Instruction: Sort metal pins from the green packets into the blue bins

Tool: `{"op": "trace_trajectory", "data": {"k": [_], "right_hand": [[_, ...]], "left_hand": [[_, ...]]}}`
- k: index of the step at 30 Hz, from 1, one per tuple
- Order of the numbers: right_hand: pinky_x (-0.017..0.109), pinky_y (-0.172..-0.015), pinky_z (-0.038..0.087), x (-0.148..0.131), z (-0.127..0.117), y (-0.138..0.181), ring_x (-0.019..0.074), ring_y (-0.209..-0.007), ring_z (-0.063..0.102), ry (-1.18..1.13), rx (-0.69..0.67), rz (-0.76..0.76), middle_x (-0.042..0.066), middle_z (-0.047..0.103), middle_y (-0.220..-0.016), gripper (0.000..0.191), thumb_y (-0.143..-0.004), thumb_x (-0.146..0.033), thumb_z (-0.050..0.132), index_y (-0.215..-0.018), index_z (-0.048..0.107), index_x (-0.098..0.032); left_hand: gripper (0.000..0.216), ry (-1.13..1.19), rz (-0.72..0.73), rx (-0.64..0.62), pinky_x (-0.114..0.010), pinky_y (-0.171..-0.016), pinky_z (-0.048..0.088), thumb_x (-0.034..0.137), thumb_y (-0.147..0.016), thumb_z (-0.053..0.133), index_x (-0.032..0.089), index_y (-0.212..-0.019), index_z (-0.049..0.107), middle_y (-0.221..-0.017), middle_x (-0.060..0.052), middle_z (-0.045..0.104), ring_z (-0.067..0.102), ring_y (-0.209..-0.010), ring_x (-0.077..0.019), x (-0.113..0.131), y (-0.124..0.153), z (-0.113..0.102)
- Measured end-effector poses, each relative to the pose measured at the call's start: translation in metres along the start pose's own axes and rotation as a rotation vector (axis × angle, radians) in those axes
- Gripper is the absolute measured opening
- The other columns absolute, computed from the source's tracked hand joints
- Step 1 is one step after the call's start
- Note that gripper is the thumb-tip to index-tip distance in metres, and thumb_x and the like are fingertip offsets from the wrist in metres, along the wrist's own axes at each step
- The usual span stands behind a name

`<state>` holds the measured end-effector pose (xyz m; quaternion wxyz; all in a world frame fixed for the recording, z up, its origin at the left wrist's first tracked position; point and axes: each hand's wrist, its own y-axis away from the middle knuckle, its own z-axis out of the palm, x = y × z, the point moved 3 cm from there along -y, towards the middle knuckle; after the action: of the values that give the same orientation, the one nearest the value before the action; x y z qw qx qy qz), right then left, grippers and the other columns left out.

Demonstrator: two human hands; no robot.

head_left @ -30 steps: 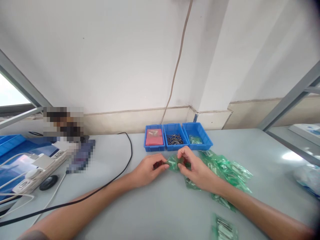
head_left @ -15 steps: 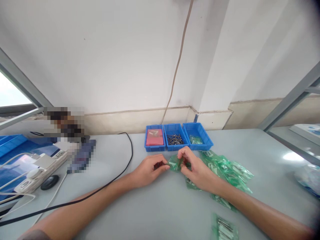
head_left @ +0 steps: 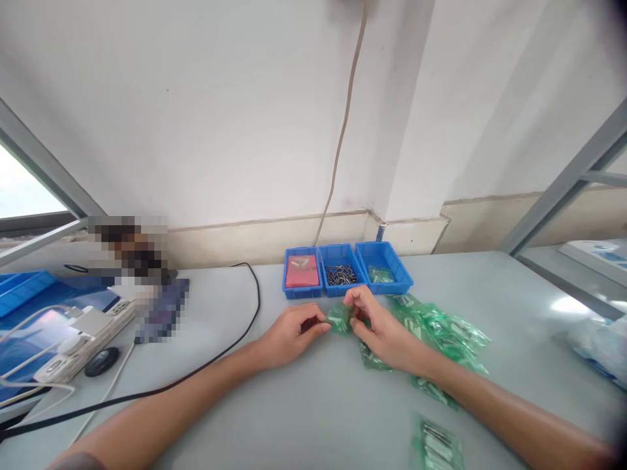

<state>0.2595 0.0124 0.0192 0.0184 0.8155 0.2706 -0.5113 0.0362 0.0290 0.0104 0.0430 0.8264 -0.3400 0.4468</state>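
Observation:
Both my hands meet at the middle of the grey table, pinching one small green plastic bag with pale parts inside. My left hand grips its left edge with thumb and fingers closed. My right hand holds the right side, fingers curled over it. A heap of similar green bags lies just right of my right hand. One more green bag lies near the front edge.
Three blue trays stand behind my hands: one with a pink bag, one with metal screws, one with a green bag. A black cable crosses the table left. A white power strip sits far left.
My hands stay on the bag with only slight finger movement. The whole view has shifted a little as my head moved.

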Motion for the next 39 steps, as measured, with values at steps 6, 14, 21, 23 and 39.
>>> {"op": "trace_trajectory", "data": {"k": [6,14,21,23,39], "right_hand": [[0.030,-0.075,0.049,0.005,0.000,-0.002,0.0177,-0.083,0.057,0.007,0.013,0.045,0.000,0.059,-0.098,0.035,-0.103,-0.016,0.048,-0.136,0.051,-0.029],[0.030,-0.073,0.048,0.003,-0.001,-0.002,0.0179,-0.079,0.056,0.052,0.010,0.068,-0.001,0.060,-0.092,0.022,-0.103,-0.020,0.051,-0.123,0.058,-0.027],[0.030,-0.077,0.048,0.002,-0.002,-0.002,0.0177,-0.083,0.057,0.037,0.017,0.042,-0.001,0.061,-0.099,0.025,-0.101,-0.015,0.051,-0.121,0.057,-0.028],[0.030,-0.077,0.048,0.002,-0.002,-0.003,0.0175,-0.083,0.056,0.035,0.016,0.042,-0.001,0.060,-0.099,0.025,-0.101,-0.014,0.050,-0.121,0.057,-0.028],[0.029,-0.071,0.044,-0.010,-0.002,-0.003,0.0171,-0.077,0.050,0.127,-0.041,-0.014,-0.001,0.056,-0.096,0.028,-0.094,-0.006,0.048,-0.110,0.059,-0.027]], "left_hand": [[0.032,-0.010,-0.011,0.019,-0.024,-0.068,0.038,0.043,-0.108,0.057,0.017,-0.089,0.063,-0.080,0.001,0.059,0.048,-0.072,-0.0139,-0.001,0.000,-0.001],[0.031,-0.012,-0.010,0.023,-0.025,-0.068,0.039,0.042,-0.109,0.056,0.018,-0.090,0.063,-0.081,0.000,0.060,0.049,-0.072,-0.0140,0.001,0.000,-0.002],[0.032,-0.005,-0.006,0.034,-0.025,-0.068,0.038,0.042,-0.109,0.056,0.017,-0.089,0.062,-0.081,0.000,0.058,0.048,-0.072,-0.0141,0.001,0.000,-0.002],[0.031,0.001,-0.006,0.032,-0.025,-0.069,0.039,0.041,-0.109,0.056,0.017,-0.089,0.062,-0.081,0.001,0.059,0.048,-0.072,-0.0139,0.001,0.000,-0.002],[0.031,-0.013,0.001,0.010,-0.025,-0.070,0.039,0.043,-0.108,0.056,0.018,-0.091,0.064,-0.082,0.000,0.060,0.051,-0.074,-0.0146,0.002,-0.001,-0.002]]}}
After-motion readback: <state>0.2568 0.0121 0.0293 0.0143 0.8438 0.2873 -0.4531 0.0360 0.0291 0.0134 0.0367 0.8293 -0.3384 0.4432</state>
